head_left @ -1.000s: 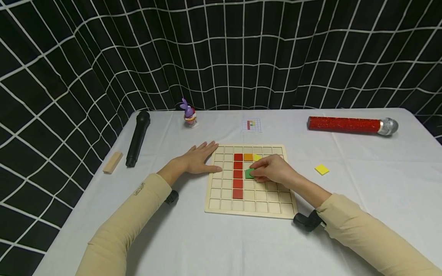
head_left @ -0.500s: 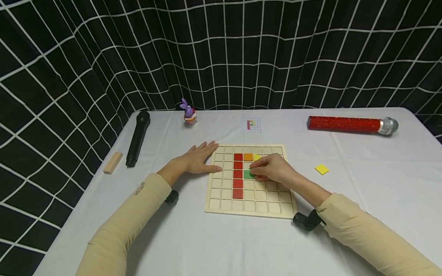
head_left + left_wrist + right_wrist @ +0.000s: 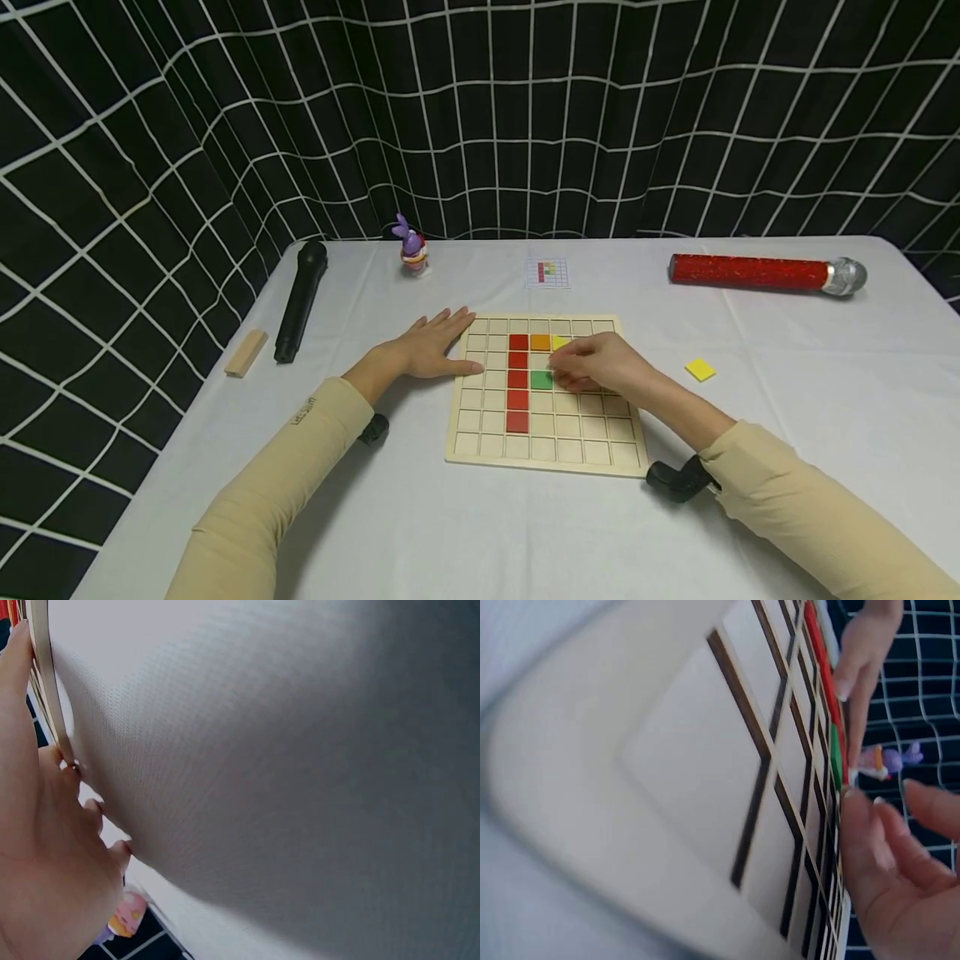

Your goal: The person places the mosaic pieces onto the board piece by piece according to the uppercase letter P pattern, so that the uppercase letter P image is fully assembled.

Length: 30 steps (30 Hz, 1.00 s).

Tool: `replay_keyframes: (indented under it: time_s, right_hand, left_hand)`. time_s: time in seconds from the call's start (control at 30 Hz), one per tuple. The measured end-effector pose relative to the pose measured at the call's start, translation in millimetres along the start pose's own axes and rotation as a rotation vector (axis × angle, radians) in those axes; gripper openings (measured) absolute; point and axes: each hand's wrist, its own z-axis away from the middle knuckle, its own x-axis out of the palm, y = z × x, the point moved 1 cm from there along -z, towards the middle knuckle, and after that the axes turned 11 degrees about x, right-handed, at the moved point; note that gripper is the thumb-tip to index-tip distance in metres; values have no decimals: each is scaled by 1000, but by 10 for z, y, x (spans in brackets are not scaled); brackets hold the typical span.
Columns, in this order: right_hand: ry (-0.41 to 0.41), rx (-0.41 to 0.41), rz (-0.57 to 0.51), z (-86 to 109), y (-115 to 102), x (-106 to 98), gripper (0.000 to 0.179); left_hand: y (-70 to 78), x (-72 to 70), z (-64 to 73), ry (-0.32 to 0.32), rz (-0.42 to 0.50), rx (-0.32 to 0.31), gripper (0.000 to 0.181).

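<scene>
A wooden grid board [image 3: 465,446] lies flat in the middle of the table. Red tiles [image 3: 517,379] form a column in it, with an orange tile [image 3: 540,342] and a partly covered yellow tile [image 3: 559,342] beside the top one. Right of the middle red tile, a green tile [image 3: 541,380] sits flat in its square. My right hand [image 3: 600,365] hovers just right of the green tile, its fingers loosely bent and holding nothing. With fingers spread, my left hand [image 3: 435,346] rests at the board's left edge, thumb on the rim.
A loose yellow tile [image 3: 700,369] lies right of the board. Behind the board is a small pattern card [image 3: 547,272]. A purple-topped figurine [image 3: 413,250], a black microphone [image 3: 300,302] and a wooden block [image 3: 246,353] stand or lie leftward; a red microphone [image 3: 750,271] lies back right.
The green tile, tilted in my right fingers at first, now lies flat in its square. My right hand has let go of it and shifted slightly right. The left hand stays put.
</scene>
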Motion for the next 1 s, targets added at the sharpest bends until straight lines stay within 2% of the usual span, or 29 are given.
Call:
replay_keyframes:
  time_s: [0.1,0.5,1.0]
  right_hand:
    - [-42,-31,-39,19,0,-62,33]
    - [-193,-25,-115,91,84,-326,48]
    - [-169,5,-144,223,281,-649,53]
  left_hand:
    - [0,-2,-6,-2,-6,1,95]
    - [14,-19,0,-3,-8,6,95]
    - [17,-22,1,-5,-14,-1,95]
